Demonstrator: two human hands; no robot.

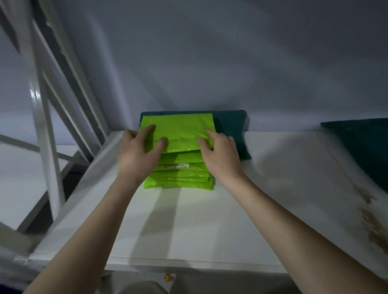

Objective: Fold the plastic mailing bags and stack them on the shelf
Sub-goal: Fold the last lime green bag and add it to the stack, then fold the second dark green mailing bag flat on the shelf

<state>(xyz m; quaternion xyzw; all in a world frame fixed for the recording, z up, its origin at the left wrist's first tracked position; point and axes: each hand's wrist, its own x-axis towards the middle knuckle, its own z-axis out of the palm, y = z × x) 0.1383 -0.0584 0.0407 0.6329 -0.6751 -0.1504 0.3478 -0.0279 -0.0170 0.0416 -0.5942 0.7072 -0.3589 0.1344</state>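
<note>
the top green bag point(179, 130) sits folded on the green stack point(179, 173) on the white shelf point(250, 200), pushed toward the wall end so it overhangs the layers below and partly covers a dark teal bundle point(232, 125) behind. the left hand point(137, 151) lies over the bag's left edge with fingers bent down onto the film, and the right hand point(220, 149) pinches its right edge; each grip is narrow and holding that top bag. the likely trouble is slip: the plastic looks glossy and slick, so a sideways nudge could fan the stack out or send the top bag sliding off onto the teal bundle. the fold may also spring open once pressure lifts, since thin film keeps a crease poorly. the stack is stepped, its edges not flush, which makes it less steady. the shelf is smooth painted board, stained brown point(378, 229) at the right. a second teal bundle point(374, 155) lies far right.
</note>
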